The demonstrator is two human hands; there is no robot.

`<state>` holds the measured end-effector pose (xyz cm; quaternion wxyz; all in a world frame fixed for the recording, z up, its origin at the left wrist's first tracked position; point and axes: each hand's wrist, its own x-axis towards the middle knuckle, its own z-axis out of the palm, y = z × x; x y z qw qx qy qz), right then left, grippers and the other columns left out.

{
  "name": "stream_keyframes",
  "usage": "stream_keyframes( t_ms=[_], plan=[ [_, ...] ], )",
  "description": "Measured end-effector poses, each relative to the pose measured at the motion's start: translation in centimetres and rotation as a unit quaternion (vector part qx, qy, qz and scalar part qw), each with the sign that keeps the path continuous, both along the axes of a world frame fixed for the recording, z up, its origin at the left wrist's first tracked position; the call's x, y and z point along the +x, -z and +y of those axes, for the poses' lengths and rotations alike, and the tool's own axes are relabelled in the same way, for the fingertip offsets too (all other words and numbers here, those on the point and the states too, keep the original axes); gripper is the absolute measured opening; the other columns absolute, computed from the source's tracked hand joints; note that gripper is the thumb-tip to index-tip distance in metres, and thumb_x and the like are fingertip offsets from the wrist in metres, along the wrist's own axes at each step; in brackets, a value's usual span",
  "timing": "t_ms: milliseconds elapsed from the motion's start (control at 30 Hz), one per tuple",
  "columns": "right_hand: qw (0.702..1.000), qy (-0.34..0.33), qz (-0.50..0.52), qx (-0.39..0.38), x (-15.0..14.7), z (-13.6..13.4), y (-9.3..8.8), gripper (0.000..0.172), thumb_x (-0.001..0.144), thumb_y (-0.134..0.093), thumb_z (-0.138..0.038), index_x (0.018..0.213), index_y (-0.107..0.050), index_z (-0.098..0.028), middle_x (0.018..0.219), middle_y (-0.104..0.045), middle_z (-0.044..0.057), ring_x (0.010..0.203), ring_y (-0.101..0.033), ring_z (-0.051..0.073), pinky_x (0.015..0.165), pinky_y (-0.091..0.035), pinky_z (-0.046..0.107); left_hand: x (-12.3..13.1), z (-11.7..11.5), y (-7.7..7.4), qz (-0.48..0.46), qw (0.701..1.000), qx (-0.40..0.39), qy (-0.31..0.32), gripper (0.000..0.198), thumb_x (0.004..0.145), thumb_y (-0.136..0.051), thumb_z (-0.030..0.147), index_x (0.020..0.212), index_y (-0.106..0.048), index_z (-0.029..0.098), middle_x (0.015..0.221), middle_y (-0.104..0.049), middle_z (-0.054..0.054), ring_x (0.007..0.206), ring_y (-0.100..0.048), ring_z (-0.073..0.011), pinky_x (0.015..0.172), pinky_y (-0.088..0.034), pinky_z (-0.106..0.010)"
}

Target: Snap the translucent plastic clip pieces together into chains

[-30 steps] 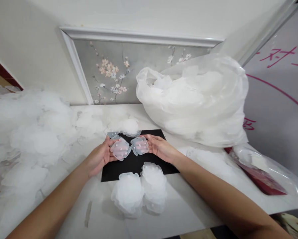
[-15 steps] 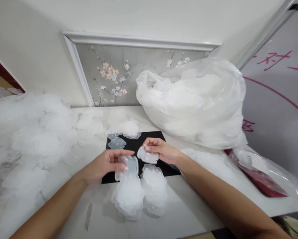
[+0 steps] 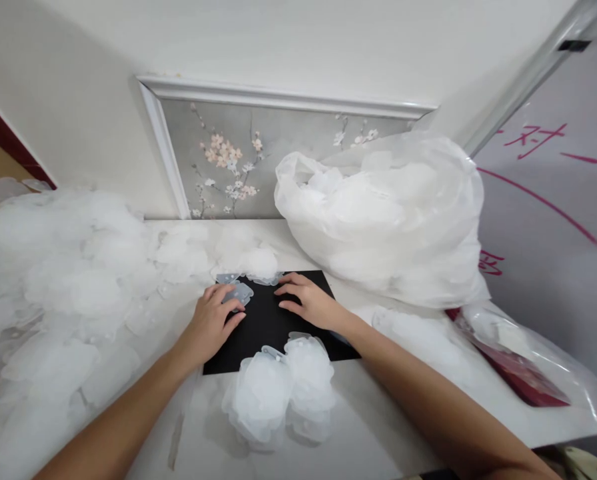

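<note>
Left hand point(image 3: 209, 325) rests palm-down at the rear left corner of the black mat point(image 3: 266, 327). Its fingers point(image 3: 223, 297) are extended and lie on one translucent plastic piece point(image 3: 239, 292), touching it from above and not closed around it. The piece lies flat on the mat's rear left corner.

Right hand point(image 3: 306, 303) lies flat on the mat near its rear edge, fingers point(image 3: 288, 293) spread and holding nothing.

Two stacks of the same translucent pieces – left stack point(image 3: 257, 395), right stack point(image 3: 308, 380) – stand side by side, touching, at the mat's front edge on the counter point(image 3: 368, 417).

A loose heap of pieces point(image 3: 58, 280) covers the counter's left side. A large plastic bag point(image 3: 386, 220) filled with pieces sits at the rear right.
</note>
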<state>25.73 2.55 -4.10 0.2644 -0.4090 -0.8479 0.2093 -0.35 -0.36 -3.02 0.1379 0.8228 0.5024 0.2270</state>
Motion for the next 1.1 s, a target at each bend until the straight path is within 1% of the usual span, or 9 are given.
stream_keyframes(
  t_ms=[100,233,333,433,533,700,900,1033,1100],
  plan=[
    [0.993,0.031,-0.076,0.087,-0.7,0.6,1.5,0.028,0.092,-0.055,-0.022,0.118,-0.066,-0.022,0.132,-0.057,0.014,0.116,-0.055,0.032,0.093,-0.048,0.054,-0.7,0.3,0.7,0.019,0.999,-0.013,0.034,0.023,0.091,-0.053,0.032,0.103,-0.071,0.025,0.132,-0.060,-0.008,0.128,-0.047,-0.0309,0.105,-0.041,-0.051],
    [0.993,0.037,-0.049,0.098,-0.7,1.1,2.4,0.035,0.093,-0.048,-0.017,0.125,-0.061,-0.019,0.137,-0.056,0.014,0.120,-0.056,0.030,0.097,-0.049,0.052,-0.7,0.0,0.2,0.003,0.997,-0.036,0.061,0.025,0.092,-0.051,0.033,0.107,-0.069,0.023,0.132,-0.061,-0.009,0.127,-0.051,-0.0294,0.105,-0.043,-0.048],
    [0.994,0.029,0.022,0.104,-0.1,1.1,1.7,0.029,0.093,-0.048,-0.017,0.118,-0.064,-0.020,0.124,-0.063,0.013,0.116,-0.059,0.026,0.100,-0.049,0.047,-0.4,-0.2,-0.5,-0.045,0.996,-0.049,0.053,0.022,0.092,-0.050,0.033,0.097,-0.069,0.023,0.118,-0.067,-0.008,0.115,-0.060,-0.0262,0.099,-0.048,-0.043],
    [0.988,0.048,0.074,0.123,0.6,0.6,0.6,0.015,0.090,-0.054,-0.019,0.100,-0.065,-0.023,0.101,-0.068,0.008,0.099,-0.062,0.025,0.091,-0.052,0.045,-0.1,-0.1,-0.8,-0.112,0.992,-0.063,0.008,0.014,0.088,-0.053,0.028,0.089,-0.066,0.023,0.095,-0.069,-0.004,0.092,-0.066,-0.0220,0.086,-0.054,-0.039],
    [0.987,0.069,0.096,0.112,0.9,0.1,0.2,0.016,0.085,-0.052,-0.011,0.090,-0.061,-0.023,0.089,-0.063,0.006,0.088,-0.059,0.023,0.080,-0.053,0.040,0.1,0.2,-0.4,-0.168,0.984,-0.053,-0.038,0.014,0.080,-0.057,0.020,0.090,-0.066,0.023,0.098,-0.064,-0.004,0.085,-0.066,-0.0196,0.081,-0.056,-0.037],
    [0.992,0.030,0.110,0.046,1.0,0.2,1.0,0.026,0.077,-0.043,-0.001,0.070,-0.059,-0.020,0.115,-0.060,0.009,0.095,-0.063,0.019,0.083,-0.051,0.037,0.3,0.3,0.1,-0.214,0.969,-0.091,-0.088,0.038,0.075,-0.056,0.018,0.111,-0.063,0.026,0.131,-0.053,-0.008,0.090,-0.067,-0.0194,0.085,-0.056,-0.039],
    [0.972,0.030,0.218,-0.078,0.8,0.3,1.7,0.018,0.074,-0.047,-0.006,0.067,-0.056,-0.019,0.123,-0.062,0.010,0.111,-0.062,0.021,0.091,-0.050,0.037,0.5,0.0,-0.8,-0.265,0.939,-0.216,-0.036,0.041,0.081,-0.056,0.027,0.121,-0.058,0.025,0.111,-0.072,-0.006,0.099,-0.068,-0.0242,0.089,-0.053,-0.039],
    [0.930,-0.010,0.316,-0.190,0.2,0.0,1.7,0.004,0.081,-0.056,-0.018,0.081,-0.053,-0.021,0.128,-0.060,0.011,0.107,-0.066,0.022,0.088,-0.054,0.039,0.6,0.1,-0.7,-0.310,0.914,-0.261,-0.017,0.048,0.085,-0.054,0.033,0.132,-0.047,0.021,0.107,-0.073,-0.007,0.098,-0.069,-0.0236,0.093,-0.050,-0.042],
    [0.906,-0.019,0.352,-0.234,-0.1,-0.1,1.7,0.015,0.082,-0.061,-0.025,0.093,-0.051,-0.023,0.128,-0.060,0.010,0.105,-0.067,0.022,0.088,-0.055,0.041,0.5,0.3,-0.6,-0.322,0.909,-0.263,-0.025,0.050,0.086,-0.054,0.035,0.133,-0.046,0.021,0.109,-0.073,-0.008,0.095,-0.069,-0.0233,0.093,-0.050,-0.042]
  ],
)
